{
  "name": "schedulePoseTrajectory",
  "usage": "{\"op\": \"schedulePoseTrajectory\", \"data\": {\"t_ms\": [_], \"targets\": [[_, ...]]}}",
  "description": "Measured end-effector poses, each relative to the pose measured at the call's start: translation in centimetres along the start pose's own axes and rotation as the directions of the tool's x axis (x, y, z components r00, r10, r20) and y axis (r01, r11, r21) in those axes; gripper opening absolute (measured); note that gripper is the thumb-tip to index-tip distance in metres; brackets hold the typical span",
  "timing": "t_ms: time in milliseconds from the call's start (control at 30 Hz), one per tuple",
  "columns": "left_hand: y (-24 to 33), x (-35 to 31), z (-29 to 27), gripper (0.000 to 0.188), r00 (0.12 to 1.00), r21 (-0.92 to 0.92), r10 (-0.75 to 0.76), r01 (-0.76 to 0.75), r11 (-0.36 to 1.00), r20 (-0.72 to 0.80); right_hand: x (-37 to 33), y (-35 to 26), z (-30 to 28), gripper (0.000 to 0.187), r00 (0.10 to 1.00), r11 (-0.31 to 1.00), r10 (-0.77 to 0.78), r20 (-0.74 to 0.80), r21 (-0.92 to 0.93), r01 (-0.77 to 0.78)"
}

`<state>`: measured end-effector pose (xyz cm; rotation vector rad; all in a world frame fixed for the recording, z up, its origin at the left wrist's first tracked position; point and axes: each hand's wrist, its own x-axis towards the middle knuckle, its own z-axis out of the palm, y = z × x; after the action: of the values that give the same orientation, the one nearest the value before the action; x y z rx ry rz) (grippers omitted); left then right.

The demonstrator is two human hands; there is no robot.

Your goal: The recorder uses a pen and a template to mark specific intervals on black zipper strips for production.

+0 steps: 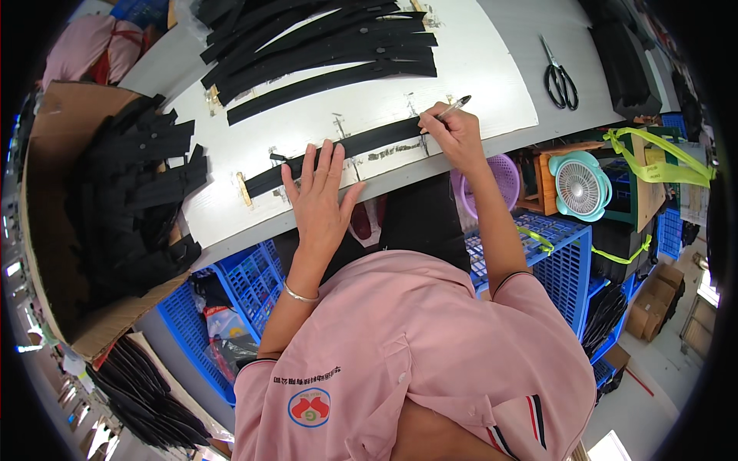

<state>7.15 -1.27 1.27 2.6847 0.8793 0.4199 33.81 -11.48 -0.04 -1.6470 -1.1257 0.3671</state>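
Note:
A black fabric strip (380, 139) lies lengthwise along the near part of the white board (492, 46), over ink marks drawn there. My left hand (317, 188) rests flat on the strip's left half, fingers spread. In my right hand (455, 137) a pen (453, 107) is pinched; the hand sits at the strip's right end, the pen's upper end pointing away to the right. Where its tip touches is hidden by my fingers. Beyond the strip, several more black strips (323, 81) lie in a loose, overlapping pile.
A cardboard box (58, 146) heaped with black strips (138, 184) stands at the left. Black-handled scissors (560, 83) lie on the grey table at the far right. Below the table edge are a purple basket (507, 180), a teal fan (582, 187) and blue crates (561, 269).

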Motion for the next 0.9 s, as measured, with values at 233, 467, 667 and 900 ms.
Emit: {"op": "schedulePoseTrajectory", "data": {"t_ms": [233,467,667,900], "targets": [[0.1,0.0,0.1,0.064,0.999,-0.008,0.005,-0.006,1.0,-0.053,0.0,-0.2,-0.2,0.019,0.998,0.994,-0.042,0.043,-0.101,0.046],[0.0,-0.1,0.0,0.066,1.0,-0.026,-0.007,0.006,1.0,-0.025,0.2,-4.8,2.6,0.018,0.992,0.989,0.13,0.004,0.073,-0.13],[0.0,0.0,0.2,0.063,0.999,-0.014,0.007,-0.007,1.0,-0.049,1.0,-6.1,9.2,0.017,0.983,0.977,0.175,0.058,0.116,-0.18],[-0.2,-0.2,0.5,0.064,0.997,-0.042,0.007,-0.011,0.999,-0.082,1.0,-5.2,10.2,0.02,0.998,0.997,0.043,0.034,-0.07,-0.04]]}}
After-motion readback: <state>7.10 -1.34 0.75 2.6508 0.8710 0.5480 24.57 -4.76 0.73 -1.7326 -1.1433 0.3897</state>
